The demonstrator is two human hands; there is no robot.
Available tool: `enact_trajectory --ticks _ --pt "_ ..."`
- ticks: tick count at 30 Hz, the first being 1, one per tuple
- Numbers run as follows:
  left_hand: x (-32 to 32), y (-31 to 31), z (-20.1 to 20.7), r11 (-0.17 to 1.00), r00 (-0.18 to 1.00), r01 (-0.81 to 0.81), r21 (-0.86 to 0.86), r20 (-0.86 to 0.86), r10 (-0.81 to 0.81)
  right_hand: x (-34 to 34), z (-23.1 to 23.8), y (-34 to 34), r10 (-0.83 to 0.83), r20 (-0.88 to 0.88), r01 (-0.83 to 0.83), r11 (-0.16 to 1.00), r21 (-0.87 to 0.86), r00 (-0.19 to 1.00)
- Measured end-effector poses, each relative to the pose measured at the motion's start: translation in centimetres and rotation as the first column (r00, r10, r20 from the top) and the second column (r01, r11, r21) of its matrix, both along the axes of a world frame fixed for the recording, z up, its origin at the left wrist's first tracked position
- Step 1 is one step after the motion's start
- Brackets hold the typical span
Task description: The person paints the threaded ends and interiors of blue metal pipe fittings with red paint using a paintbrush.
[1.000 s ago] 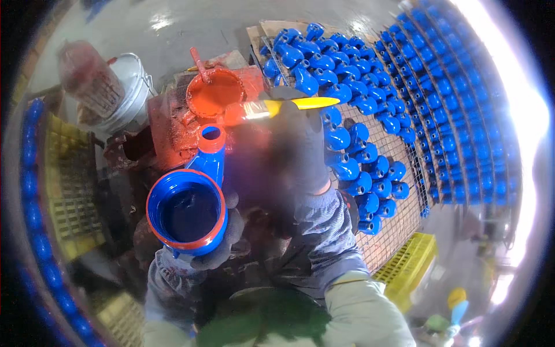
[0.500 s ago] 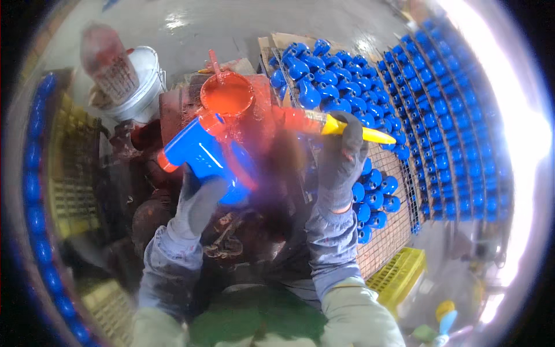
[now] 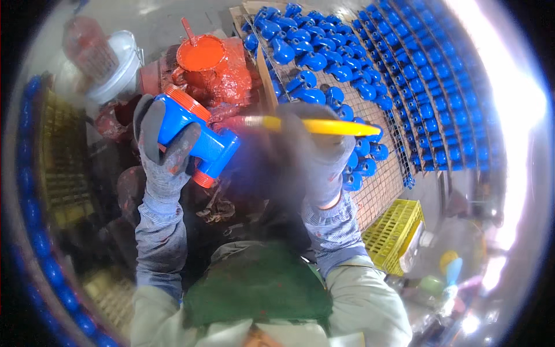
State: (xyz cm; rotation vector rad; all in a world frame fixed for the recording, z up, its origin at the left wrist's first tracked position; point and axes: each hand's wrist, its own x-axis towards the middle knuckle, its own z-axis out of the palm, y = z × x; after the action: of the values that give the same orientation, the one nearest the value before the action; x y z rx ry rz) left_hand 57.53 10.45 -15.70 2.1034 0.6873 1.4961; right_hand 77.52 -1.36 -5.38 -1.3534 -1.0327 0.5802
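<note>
My left hand, in a grey glove, is closed around a blue pipe fitting, a valve body by its look. Its wide threaded end points up and is painted red, and a smaller red end faces down. My right hand, gloved too and partly blurred, grips a paintbrush by its yellow handle. The red bristles point left, close to the fitting's wide end; whether they touch it I cannot tell. Beyond the hands, a cup of red paint with a stick in it stands on a paint-caked support.
Many blue fittings lie on a wire rack to the right, with more stacked racks beyond. A white bucket stands at the far left. A yellow crate is at the lower right.
My left hand has turned the fitting, so its wide red end now faces up. The brush has moved left toward it with my right hand. The whole view has shifted a little.
</note>
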Motion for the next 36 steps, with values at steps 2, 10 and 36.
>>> enact_trajectory --ticks 2,10,36 --pt "-0.5 -0.6 -0.2 0.998 0.999 -0.041 0.054 -0.03 0.042 -0.1 -1.3 -0.8 -0.028 0.362 0.035 0.999 -0.013 0.932" --pt "-2.6 -4.3 -1.6 0.985 0.98 -0.102 0.139 -0.156 0.123 0.1 -6.5 -3.9 -0.156 -0.011 0.156 0.984 0.089 0.988" --pt "-1.3 -9.1 -5.2 0.077 0.812 0.559 -0.826 0.564 0.149 -1.6 -16.3 -4.9 -0.002 0.073 0.003 1.0 -0.02 0.997"
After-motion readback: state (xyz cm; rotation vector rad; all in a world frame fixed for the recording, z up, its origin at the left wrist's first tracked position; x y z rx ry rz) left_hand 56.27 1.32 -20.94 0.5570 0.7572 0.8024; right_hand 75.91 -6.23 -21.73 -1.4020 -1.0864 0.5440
